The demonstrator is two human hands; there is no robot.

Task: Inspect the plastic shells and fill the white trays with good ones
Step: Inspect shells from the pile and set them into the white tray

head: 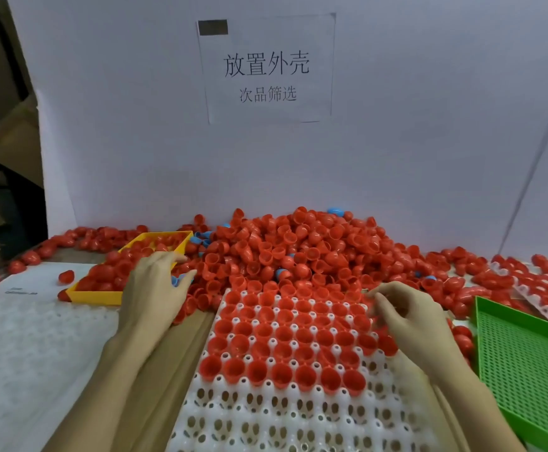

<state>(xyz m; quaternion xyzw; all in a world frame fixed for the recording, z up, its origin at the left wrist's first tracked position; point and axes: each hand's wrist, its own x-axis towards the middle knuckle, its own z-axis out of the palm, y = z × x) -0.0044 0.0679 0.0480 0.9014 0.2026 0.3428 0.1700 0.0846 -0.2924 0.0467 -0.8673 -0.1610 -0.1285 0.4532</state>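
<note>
A big heap of red plastic shells [302, 246] with a few blue ones lies at the back of the table. In front of me a white tray [266, 415] has its far rows filled with red shells; its near rows are bare holes. My left hand [155, 288] rests at the heap's left edge beside the yellow bin, fingers curled on a blue shell [178, 279]. Over the tray's right side, my right hand [409, 318] has its fingertips pinched together; what they hold is blurred.
A yellow bin [93, 295] with red shells sits at the left. A green mesh tray [527, 363] stands at the right edge. Another white tray of shells [540, 288] lies behind it. White foam sheets [21, 347] lie at the left. A white wall with a paper sign [266, 70] closes the back.
</note>
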